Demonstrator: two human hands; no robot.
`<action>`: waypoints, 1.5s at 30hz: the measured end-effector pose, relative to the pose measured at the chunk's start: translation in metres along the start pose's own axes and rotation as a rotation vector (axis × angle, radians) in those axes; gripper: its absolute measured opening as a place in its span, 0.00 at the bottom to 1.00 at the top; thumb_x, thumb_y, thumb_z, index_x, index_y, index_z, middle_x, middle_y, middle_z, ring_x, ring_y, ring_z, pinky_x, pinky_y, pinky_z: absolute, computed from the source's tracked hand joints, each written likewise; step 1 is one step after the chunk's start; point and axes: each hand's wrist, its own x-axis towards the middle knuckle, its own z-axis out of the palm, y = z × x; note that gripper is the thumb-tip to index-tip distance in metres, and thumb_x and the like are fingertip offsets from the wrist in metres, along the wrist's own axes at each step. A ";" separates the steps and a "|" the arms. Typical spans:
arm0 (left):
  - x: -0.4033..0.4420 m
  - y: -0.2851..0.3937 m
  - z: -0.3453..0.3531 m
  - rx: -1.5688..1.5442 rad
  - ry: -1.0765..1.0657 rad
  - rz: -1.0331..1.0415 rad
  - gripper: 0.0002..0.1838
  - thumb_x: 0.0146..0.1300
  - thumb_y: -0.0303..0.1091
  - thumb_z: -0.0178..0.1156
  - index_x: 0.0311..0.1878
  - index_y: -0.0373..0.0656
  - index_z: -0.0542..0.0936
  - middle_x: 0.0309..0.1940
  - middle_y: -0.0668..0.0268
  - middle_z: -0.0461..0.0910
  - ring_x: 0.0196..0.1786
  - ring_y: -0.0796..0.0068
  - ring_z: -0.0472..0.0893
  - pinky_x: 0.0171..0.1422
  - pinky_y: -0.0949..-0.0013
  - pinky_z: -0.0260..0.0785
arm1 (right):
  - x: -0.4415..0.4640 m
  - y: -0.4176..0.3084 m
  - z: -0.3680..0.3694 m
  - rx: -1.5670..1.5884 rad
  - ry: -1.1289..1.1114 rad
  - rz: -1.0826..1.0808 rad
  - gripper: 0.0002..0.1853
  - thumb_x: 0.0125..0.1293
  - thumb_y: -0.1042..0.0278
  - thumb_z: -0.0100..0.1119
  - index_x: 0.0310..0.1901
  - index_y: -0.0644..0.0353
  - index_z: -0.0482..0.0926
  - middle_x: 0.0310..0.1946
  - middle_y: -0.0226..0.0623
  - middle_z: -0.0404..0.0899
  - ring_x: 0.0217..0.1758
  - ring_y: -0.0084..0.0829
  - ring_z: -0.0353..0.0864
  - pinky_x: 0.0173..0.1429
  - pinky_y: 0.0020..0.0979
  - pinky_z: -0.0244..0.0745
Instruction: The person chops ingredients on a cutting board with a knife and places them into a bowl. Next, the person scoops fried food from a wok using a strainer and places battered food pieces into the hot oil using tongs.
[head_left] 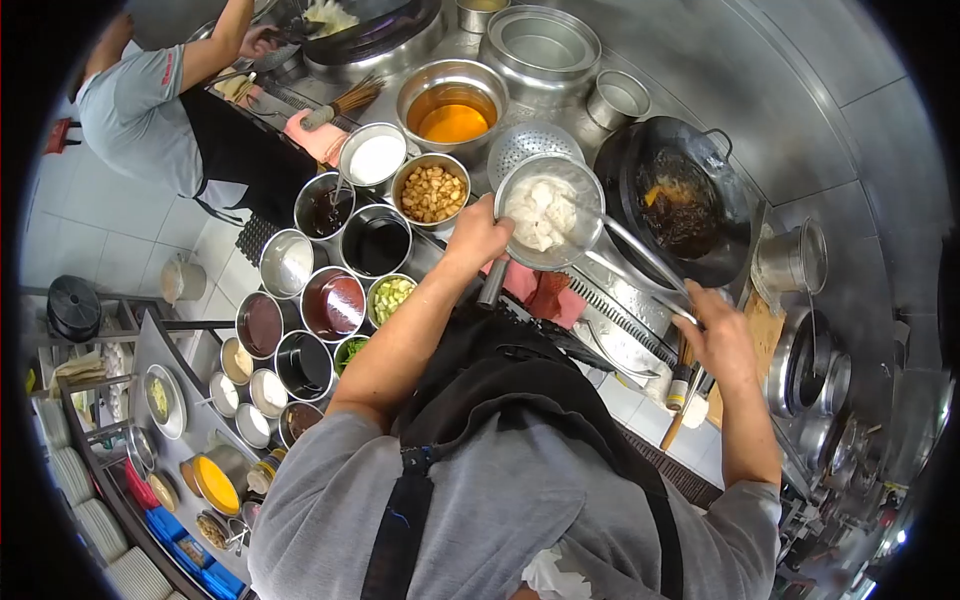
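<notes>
My left hand [478,236] is closed on the left rim of a metal bowl [590,190]. Pale, whitish food pieces [541,213] lie in the bowl. My right hand [716,337] grips what look like long metal tongs [650,252]. One arm of the tongs reaches inside the bowl, while the other meets its lower right edge, where its end is hidden. Just below my left hand is a grey handle [492,283]. Behind the bowl sits a perforated strainer [537,143]. To the right stands a black wok [735,215] with dark liquid in it.
Several metal pots of sauces and ingredients crowd my left, including diced brown pieces [431,193]. A bowl of orange liquid [453,122] stands behind. At upper left, another person [150,120] works beside a second wok [370,35]. Pink cloths [318,137] lie near a bamboo brush [355,97].
</notes>
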 end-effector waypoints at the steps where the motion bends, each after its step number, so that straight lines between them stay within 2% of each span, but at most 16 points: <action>1: -0.002 0.004 0.001 0.021 -0.009 0.002 0.16 0.56 0.28 0.53 0.43 0.24 0.75 0.29 0.42 0.81 0.26 0.56 0.85 0.30 0.58 0.78 | 0.000 -0.002 0.002 -0.001 0.001 0.009 0.23 0.59 0.66 0.66 0.55 0.65 0.75 0.37 0.48 0.79 0.37 0.51 0.80 0.40 0.44 0.76; 9: -0.002 -0.010 0.015 0.222 -0.022 0.127 0.18 0.54 0.30 0.53 0.45 0.26 0.75 0.28 0.40 0.80 0.30 0.47 0.84 0.46 0.51 0.75 | 0.007 -0.001 0.008 -0.028 -0.070 0.075 0.23 0.60 0.64 0.65 0.55 0.65 0.75 0.39 0.48 0.80 0.39 0.51 0.81 0.42 0.44 0.76; 12: -0.003 -0.009 0.014 0.161 -0.039 0.083 0.18 0.55 0.30 0.52 0.45 0.26 0.75 0.27 0.40 0.81 0.29 0.48 0.84 0.44 0.52 0.76 | 0.006 0.002 0.008 -0.012 -0.012 0.032 0.20 0.59 0.67 0.65 0.53 0.64 0.77 0.39 0.49 0.81 0.40 0.51 0.81 0.42 0.44 0.77; 14: 0.001 -0.016 0.015 0.175 -0.057 0.040 0.18 0.56 0.28 0.53 0.48 0.26 0.75 0.26 0.47 0.81 0.19 0.63 0.82 0.22 0.64 0.75 | 0.002 0.008 0.004 0.026 0.037 0.022 0.20 0.59 0.68 0.65 0.52 0.64 0.78 0.38 0.49 0.81 0.39 0.51 0.81 0.42 0.43 0.77; 15: 0.002 -0.015 0.014 0.173 -0.053 0.041 0.18 0.56 0.28 0.53 0.48 0.26 0.75 0.26 0.47 0.81 0.19 0.63 0.82 0.22 0.64 0.75 | 0.001 0.009 0.000 0.063 0.085 0.015 0.19 0.59 0.70 0.66 0.52 0.64 0.78 0.37 0.49 0.81 0.38 0.51 0.81 0.42 0.42 0.77; 17: 0.003 -0.012 0.011 0.186 -0.054 0.017 0.19 0.56 0.30 0.52 0.47 0.25 0.75 0.27 0.38 0.81 0.24 0.50 0.84 0.41 0.55 0.78 | 0.000 0.003 -0.016 0.101 0.068 0.118 0.19 0.59 0.70 0.66 0.52 0.64 0.79 0.37 0.49 0.82 0.38 0.51 0.82 0.41 0.41 0.77; 19: 0.005 -0.015 0.011 0.157 -0.059 0.000 0.19 0.56 0.30 0.52 0.47 0.25 0.74 0.28 0.39 0.81 0.24 0.52 0.84 0.37 0.56 0.78 | 0.000 0.002 -0.031 0.187 0.047 0.265 0.20 0.59 0.71 0.66 0.53 0.65 0.79 0.38 0.49 0.82 0.37 0.49 0.82 0.42 0.37 0.76; 23: 0.008 -0.016 0.012 0.051 -0.087 -0.110 0.19 0.57 0.30 0.52 0.49 0.25 0.74 0.29 0.44 0.82 0.22 0.58 0.84 0.23 0.62 0.76 | -0.013 0.031 -0.034 0.139 0.172 0.273 0.19 0.59 0.69 0.66 0.52 0.65 0.79 0.41 0.52 0.82 0.41 0.51 0.82 0.47 0.39 0.75; 26: 0.010 -0.022 0.016 -0.033 -0.086 -0.028 0.20 0.57 0.28 0.51 0.51 0.26 0.74 0.30 0.48 0.83 0.22 0.62 0.84 0.17 0.66 0.72 | -0.021 0.066 -0.028 0.013 0.145 0.343 0.19 0.60 0.67 0.65 0.51 0.65 0.80 0.41 0.54 0.82 0.43 0.52 0.82 0.48 0.41 0.75; 30: 0.013 -0.026 0.022 -0.066 -0.094 -0.038 0.20 0.57 0.27 0.51 0.52 0.27 0.75 0.32 0.48 0.83 0.20 0.64 0.83 0.21 0.65 0.74 | -0.021 0.120 0.021 -0.122 -0.025 0.559 0.20 0.59 0.65 0.65 0.52 0.64 0.79 0.42 0.57 0.81 0.46 0.54 0.81 0.50 0.45 0.75; 33: 0.013 -0.025 0.023 -0.032 -0.104 -0.081 0.20 0.57 0.27 0.51 0.52 0.27 0.75 0.33 0.48 0.83 0.20 0.64 0.83 0.23 0.65 0.75 | -0.018 0.139 0.055 -0.172 -0.027 0.637 0.22 0.59 0.64 0.66 0.53 0.64 0.78 0.44 0.57 0.81 0.47 0.54 0.80 0.50 0.46 0.75; 34: 0.013 -0.026 0.023 -0.026 -0.097 -0.102 0.20 0.57 0.27 0.51 0.52 0.27 0.75 0.33 0.48 0.83 0.21 0.64 0.83 0.23 0.65 0.75 | -0.020 0.144 0.056 -0.168 -0.029 0.634 0.22 0.59 0.64 0.66 0.53 0.64 0.78 0.44 0.57 0.81 0.47 0.54 0.80 0.50 0.46 0.75; 36: 0.013 -0.026 0.019 -0.042 -0.105 -0.130 0.20 0.57 0.27 0.51 0.52 0.27 0.75 0.33 0.48 0.82 0.21 0.64 0.83 0.23 0.65 0.75 | -0.028 0.151 0.060 -0.136 0.171 0.539 0.21 0.60 0.64 0.65 0.53 0.65 0.78 0.45 0.56 0.81 0.46 0.55 0.80 0.51 0.45 0.75; 43: 0.010 -0.012 0.012 0.004 -0.056 -0.065 0.18 0.56 0.28 0.52 0.48 0.25 0.75 0.33 0.47 0.83 0.23 0.61 0.84 0.25 0.64 0.77 | -0.018 0.046 -0.012 0.025 0.233 0.356 0.20 0.61 0.66 0.64 0.53 0.66 0.78 0.40 0.53 0.82 0.43 0.51 0.82 0.47 0.41 0.77; 44: 0.010 -0.008 0.014 0.087 -0.059 -0.055 0.17 0.57 0.28 0.52 0.47 0.26 0.75 0.32 0.47 0.83 0.24 0.61 0.84 0.24 0.64 0.77 | -0.017 0.038 -0.011 0.024 0.191 0.207 0.20 0.61 0.66 0.65 0.53 0.66 0.77 0.40 0.52 0.81 0.42 0.50 0.82 0.45 0.40 0.77; 45: 0.008 0.001 0.014 0.104 -0.076 -0.049 0.18 0.56 0.30 0.53 0.47 0.27 0.75 0.32 0.44 0.82 0.29 0.52 0.85 0.32 0.57 0.78 | -0.016 0.030 -0.009 0.020 0.151 0.063 0.21 0.60 0.66 0.65 0.53 0.66 0.77 0.39 0.50 0.81 0.41 0.48 0.82 0.43 0.40 0.78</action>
